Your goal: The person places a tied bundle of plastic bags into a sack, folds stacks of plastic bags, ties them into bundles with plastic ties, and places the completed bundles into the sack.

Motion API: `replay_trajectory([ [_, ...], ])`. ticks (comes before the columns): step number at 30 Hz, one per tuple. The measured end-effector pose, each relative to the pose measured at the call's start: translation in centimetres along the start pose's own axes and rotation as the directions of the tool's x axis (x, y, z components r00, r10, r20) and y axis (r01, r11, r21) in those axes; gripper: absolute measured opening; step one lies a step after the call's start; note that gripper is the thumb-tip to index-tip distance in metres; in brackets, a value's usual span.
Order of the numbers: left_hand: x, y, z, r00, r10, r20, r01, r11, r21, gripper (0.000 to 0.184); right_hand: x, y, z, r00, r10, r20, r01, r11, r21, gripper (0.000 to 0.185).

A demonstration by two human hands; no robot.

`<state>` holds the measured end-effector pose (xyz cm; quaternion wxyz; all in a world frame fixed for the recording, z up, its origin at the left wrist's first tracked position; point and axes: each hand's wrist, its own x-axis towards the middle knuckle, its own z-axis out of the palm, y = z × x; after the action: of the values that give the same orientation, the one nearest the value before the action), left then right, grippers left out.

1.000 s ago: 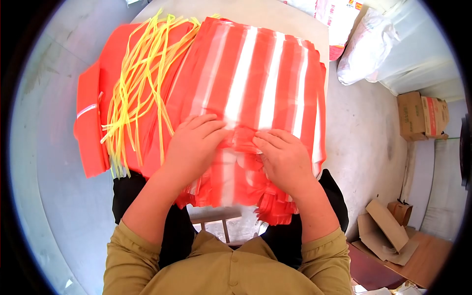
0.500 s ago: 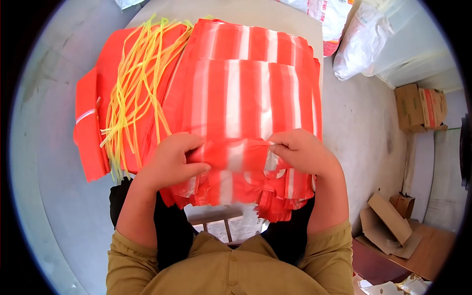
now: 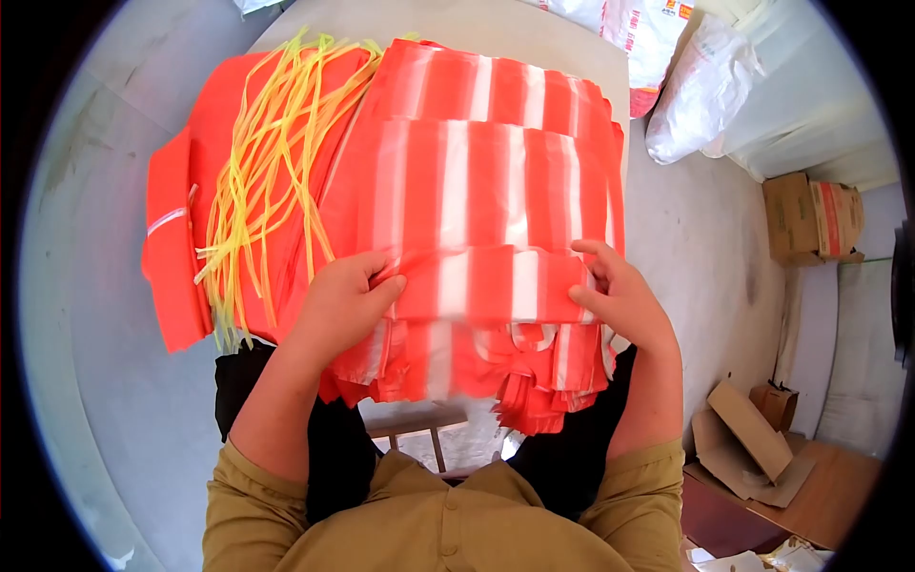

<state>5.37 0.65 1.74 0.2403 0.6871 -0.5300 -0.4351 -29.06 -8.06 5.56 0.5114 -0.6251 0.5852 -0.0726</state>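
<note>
My left hand (image 3: 348, 303) pinches the left end of a folded-over band (image 3: 486, 284) on the top red-and-white striped sheet (image 3: 484, 186), while my right hand (image 3: 626, 300) has its thumb and forefinger spread at the band's other end. The sheet lies on a striped pile (image 3: 505, 86) on the counter (image 3: 562, 36), just beside yellow strips (image 3: 276, 157) draped over red material (image 3: 172, 281).

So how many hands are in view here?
2: the left hand at the left end of the folded striped sheet, the right hand at its right end.
</note>
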Motion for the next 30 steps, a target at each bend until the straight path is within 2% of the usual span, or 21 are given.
replay_trajectory([
  [2, 0.2, 0.2, -0.1, 1.0, -0.025, -0.01, 0.026, 0.997, 0.076, 0.02, -0.8, 1.4, -0.1, 0.999, -0.032, -0.016, 0.032, 0.998, 0.05, 0.061],
  [5, 0.5, -1.0, 0.7, 0.998, 0.014, -0.056, -0.014, 1.0, 0.01, 0.02, -1.1, 3.1, 0.5, 0.979, -0.196, -0.047, 0.202, 0.941, 0.273, 0.053],
  [8, 0.6, -1.2, 0.7, 0.997, 0.013, -0.078, -0.011, 1.0, 0.024, 0.02, -0.8, 4.2, 0.9, 0.973, -0.186, -0.135, 0.216, 0.938, 0.27, 0.042],
  [11, 0.8, -1.6, 1.1, 0.989, 0.042, -0.141, -0.054, 0.995, -0.08, 0.023, -0.7, 3.6, 1.2, 0.976, -0.104, -0.193, 0.143, 0.969, 0.2, 0.032],
  [17, 1.0, -1.2, 1.0, 0.983, 0.02, -0.181, -0.04, 0.993, -0.109, 0.023, 0.2, 5.1, 1.7, 0.948, -0.137, -0.288, 0.215, 0.941, 0.26, 0.024],
  [20, 1.3, -1.4, 1.2, 0.977, 0.034, -0.21, -0.038, 0.999, -0.016, 0.024, 0.2, 4.3, 2.3, 0.943, -0.124, -0.31, 0.166, 0.98, 0.113, 0.018],
  [23, 1.0, -0.5, 1.0, 0.977, 0.021, -0.213, -0.009, 0.998, 0.059, 0.024, 0.3, 4.1, 2.4, 0.931, -0.15, -0.333, 0.181, 0.981, 0.064, 0.014],
  [26, 1.2, -1.1, 1.2, 0.965, 0.084, -0.247, -0.073, 0.996, 0.054, 0.024, 0.2, 4.0, 2.4, 0.926, -0.152, -0.346, 0.162, 0.987, 0.0, 0.011],
  [30, 0.9, -1.5, 0.6, 0.974, 0.005, -0.227, -0.014, 0.999, -0.037, 0.021, 0.3, 4.8, 2.4, 0.923, -0.161, -0.35, 0.15, 0.987, -0.058, 0.013],
])
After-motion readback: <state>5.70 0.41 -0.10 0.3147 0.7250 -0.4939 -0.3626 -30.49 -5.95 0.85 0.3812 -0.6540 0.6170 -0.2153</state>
